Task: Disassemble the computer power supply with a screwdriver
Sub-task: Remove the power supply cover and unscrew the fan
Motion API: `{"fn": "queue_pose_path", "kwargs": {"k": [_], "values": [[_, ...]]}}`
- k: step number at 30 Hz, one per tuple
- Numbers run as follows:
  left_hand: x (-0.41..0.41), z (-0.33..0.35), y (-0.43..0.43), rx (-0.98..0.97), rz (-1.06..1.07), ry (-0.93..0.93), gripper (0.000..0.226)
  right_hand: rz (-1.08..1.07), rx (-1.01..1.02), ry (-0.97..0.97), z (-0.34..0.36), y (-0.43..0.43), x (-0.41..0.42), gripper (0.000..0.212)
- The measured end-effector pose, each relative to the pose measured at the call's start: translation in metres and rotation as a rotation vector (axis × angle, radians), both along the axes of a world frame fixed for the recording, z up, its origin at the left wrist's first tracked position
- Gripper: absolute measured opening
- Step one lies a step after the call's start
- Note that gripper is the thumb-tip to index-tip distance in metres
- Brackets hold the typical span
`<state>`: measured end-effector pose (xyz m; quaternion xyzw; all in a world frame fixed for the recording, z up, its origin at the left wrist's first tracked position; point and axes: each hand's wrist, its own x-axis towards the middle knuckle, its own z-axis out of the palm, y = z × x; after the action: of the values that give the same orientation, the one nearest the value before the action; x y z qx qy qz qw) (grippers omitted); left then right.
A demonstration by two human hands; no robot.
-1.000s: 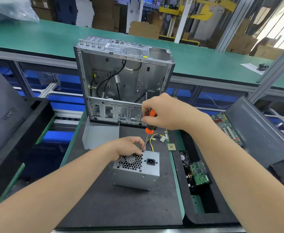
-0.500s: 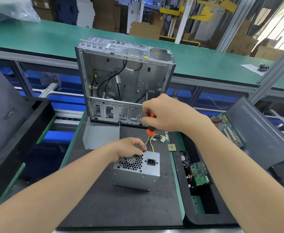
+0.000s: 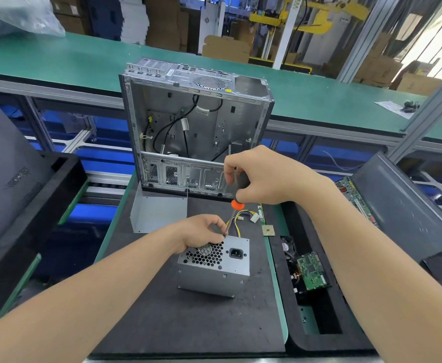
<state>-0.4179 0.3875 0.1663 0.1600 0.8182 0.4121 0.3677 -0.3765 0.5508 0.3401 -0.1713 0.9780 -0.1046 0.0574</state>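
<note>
Under left hand (image 3: 201, 233), power supply (image 3: 214, 265), screwdriver (image 3: 234, 205)

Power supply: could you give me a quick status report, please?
Right hand grips screwdriver, tip at top edge of power supply. Left hand pinches the tip, steadying. Nothing in the way.

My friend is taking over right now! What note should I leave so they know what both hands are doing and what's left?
Right hand: grips the screwdriver handle, tip down at the top back corner of the power supply.
Left hand: rests on that corner, fingers curled by the tip; unclear whether they pinch it.
Things: the power supply sits on the black mat, in front of the open computer case, its cables trailing behind.
Done: the supply is out of the case.
Left: its cover looks closed, so probably finish this screw, then any others, then lift the cover.
</note>
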Motion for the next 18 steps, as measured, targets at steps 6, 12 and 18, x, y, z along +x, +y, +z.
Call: {"fn": "queue_pose_path", "kwargs": {"k": [6, 12, 18], "values": [[0.0001, 0.0008, 0.0, 0.04, 0.006, -0.022, 0.006, 0.005, 0.007, -0.003, 0.0011, -0.0005, -0.0001, 0.024], [0.0029, 0.0015, 0.0005, 0.069, 0.04, -0.028, 0.01, 0.007, 0.002, 0.005, 0.0004, -0.0009, 0.0005, 0.024], [0.0028, 0.0001, 0.0008, 0.079, 0.066, -0.009, 0.008, 0.005, 0.003, 0.005, 0.0012, 0.0011, 0.0012, 0.026]]}}
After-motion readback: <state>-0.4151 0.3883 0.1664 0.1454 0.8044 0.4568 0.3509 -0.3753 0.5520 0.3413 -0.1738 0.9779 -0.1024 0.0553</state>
